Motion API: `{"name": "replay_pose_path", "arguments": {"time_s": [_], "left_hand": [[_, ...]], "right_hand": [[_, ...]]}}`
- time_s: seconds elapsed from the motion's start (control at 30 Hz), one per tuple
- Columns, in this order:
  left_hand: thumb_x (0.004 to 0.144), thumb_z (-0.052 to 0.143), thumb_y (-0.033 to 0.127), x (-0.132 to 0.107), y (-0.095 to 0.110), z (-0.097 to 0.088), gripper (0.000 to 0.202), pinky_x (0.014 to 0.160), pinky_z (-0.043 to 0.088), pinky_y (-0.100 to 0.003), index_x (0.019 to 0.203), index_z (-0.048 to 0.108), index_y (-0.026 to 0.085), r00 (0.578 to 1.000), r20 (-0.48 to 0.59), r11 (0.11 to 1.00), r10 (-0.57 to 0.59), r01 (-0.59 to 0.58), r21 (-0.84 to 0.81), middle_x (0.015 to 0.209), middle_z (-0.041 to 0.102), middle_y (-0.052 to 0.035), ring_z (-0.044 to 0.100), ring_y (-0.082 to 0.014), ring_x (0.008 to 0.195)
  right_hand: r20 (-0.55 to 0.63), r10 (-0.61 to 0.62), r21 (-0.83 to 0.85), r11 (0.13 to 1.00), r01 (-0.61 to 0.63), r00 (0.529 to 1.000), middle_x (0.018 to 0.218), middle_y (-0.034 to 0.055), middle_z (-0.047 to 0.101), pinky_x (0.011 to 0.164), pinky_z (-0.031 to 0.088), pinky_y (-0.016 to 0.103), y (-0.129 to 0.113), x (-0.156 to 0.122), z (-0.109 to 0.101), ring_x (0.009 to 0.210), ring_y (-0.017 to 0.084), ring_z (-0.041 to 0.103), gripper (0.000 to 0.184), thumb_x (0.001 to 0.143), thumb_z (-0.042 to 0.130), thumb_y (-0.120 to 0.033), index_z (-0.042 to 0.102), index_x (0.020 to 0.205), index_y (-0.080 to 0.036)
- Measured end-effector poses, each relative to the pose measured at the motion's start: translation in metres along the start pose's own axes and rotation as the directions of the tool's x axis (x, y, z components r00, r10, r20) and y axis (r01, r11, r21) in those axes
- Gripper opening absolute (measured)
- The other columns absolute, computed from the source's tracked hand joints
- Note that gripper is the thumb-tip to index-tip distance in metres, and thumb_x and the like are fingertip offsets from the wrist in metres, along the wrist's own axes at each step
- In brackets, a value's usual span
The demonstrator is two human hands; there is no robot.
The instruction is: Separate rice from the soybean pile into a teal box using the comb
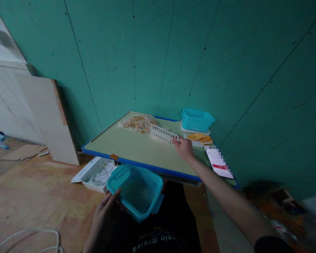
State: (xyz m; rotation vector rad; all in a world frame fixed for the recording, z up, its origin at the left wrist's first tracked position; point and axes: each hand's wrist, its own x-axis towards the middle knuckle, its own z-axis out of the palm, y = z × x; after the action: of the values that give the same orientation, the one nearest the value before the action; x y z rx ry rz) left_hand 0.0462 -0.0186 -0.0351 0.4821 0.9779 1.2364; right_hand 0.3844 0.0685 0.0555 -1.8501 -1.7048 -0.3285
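Our right hand (184, 148) grips the slotted strip (163, 132), long axis leftward toward the grain (137, 124); left hand (107, 204) pinches the tub (139, 215).

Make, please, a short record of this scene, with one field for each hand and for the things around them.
Left hand: grips the rim of a blue container below the table's near edge; contents too dim to tell
Right hand: holds one end of a white slotted strip
Table: light green top, mostly blue edging
Grains: mixed yellow-and-pale pile at far left; pale grains along the strip
Far right: second blue container, yellow item
Behind: green wall
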Motion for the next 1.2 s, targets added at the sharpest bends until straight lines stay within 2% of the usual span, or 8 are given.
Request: {"name": "replay_pose_path", "arguments": {"time_s": [0.23, 0.57, 0.8, 0.93, 1.03, 1.2], "left_hand": [[0.055, 0.096, 0.039, 0.004, -0.002, -0.005, 0.035, 0.045, 0.051, -0.023, 0.070, 0.075, 0.015, 0.999, 0.044, 1.000, -0.001, 0.001, 0.019, 0.053, 0.064, 0.0010, 0.059, -0.0140, 0.046], [0.058, 0.093, 0.043, 0.009, -0.010, -0.009, 0.033, 0.046, 0.051, -0.024, 0.071, 0.075, 0.018, 1.000, 0.013, 0.999, 0.000, -0.001, 0.039, 0.051, 0.058, 0.0018, 0.056, -0.0146, 0.048], [0.056, 0.094, 0.042, 0.010, -0.010, -0.011, 0.036, 0.045, 0.050, -0.023, 0.079, 0.078, 0.020, 0.999, 0.004, 0.999, -0.033, 0.033, 0.016, 0.052, 0.061, 0.0017, 0.058, -0.0141, 0.046], [0.054, 0.096, 0.040, 0.005, -0.006, -0.005, 0.034, 0.044, 0.049, -0.023, 0.070, 0.074, 0.019, 1.000, 0.004, 1.000, -0.031, 0.031, 0.000, 0.049, 0.058, 0.0033, 0.057, -0.0136, 0.045], [0.052, 0.096, 0.042, 0.002, -0.003, -0.002, 0.037, 0.045, 0.050, -0.023, 0.066, 0.072, 0.019, 1.000, -0.002, 1.000, -0.013, 0.013, 0.025, 0.050, 0.059, 0.0026, 0.058, -0.0143, 0.047], [0.054, 0.095, 0.044, 0.006, -0.005, -0.009, 0.037, 0.049, 0.052, -0.023, 0.069, 0.073, 0.019, 1.000, 0.007, 0.998, -0.029, 0.028, 0.054, 0.052, 0.061, 0.0024, 0.058, -0.0142, 0.048]], "right_hand": [[0.036, -0.035, 0.078, 0.996, 0.033, 0.999, 0.091, 0.0106, 0.080, 0.066, 0.044, 0.027, 0.001, 0.001, 0.005, 0.077, 0.023, 0.073, 0.022, 0.096, 0.059, -0.029, 0.077, 0.102, -0.018], [0.031, -0.045, 0.194, 0.980, 0.038, 0.999, 0.097, 0.0084, 0.080, 0.072, 0.051, 0.027, -0.002, 0.001, 0.009, 0.082, 0.023, 0.076, 0.023, 0.093, 0.063, -0.024, 0.078, 0.111, -0.021], [0.064, -0.134, 0.295, 0.949, 0.110, 0.989, 0.103, 0.0043, 0.080, 0.077, 0.053, 0.028, -0.006, 0.002, 0.018, 0.088, 0.023, 0.076, 0.029, 0.091, 0.063, -0.017, 0.076, 0.115, -0.026], [-0.005, -0.061, 0.251, 0.966, 0.060, 0.998, 0.097, 0.0074, 0.081, 0.071, 0.051, 0.027, -0.001, 0.004, 0.011, 0.084, 0.023, 0.076, 0.022, 0.093, 0.062, -0.024, 0.078, 0.108, -0.022], [-0.040, 0.004, 0.173, 0.985, 0.003, 0.999, 0.090, 0.0107, 0.080, 0.065, 0.047, 0.027, 0.006, 0.004, 0.003, 0.076, 0.024, 0.075, 0.024, 0.094, 0.060, -0.031, 0.078, 0.102, -0.018], [-0.018, 0.007, 0.146, 0.989, -0.004, 1.000, 0.086, 0.0114, 0.080, 0.063, 0.045, 0.027, 0.007, 0.003, 0.001, 0.071, 0.023, 0.073, 0.025, 0.093, 0.060, -0.033, 0.079, 0.096, -0.017]]}}
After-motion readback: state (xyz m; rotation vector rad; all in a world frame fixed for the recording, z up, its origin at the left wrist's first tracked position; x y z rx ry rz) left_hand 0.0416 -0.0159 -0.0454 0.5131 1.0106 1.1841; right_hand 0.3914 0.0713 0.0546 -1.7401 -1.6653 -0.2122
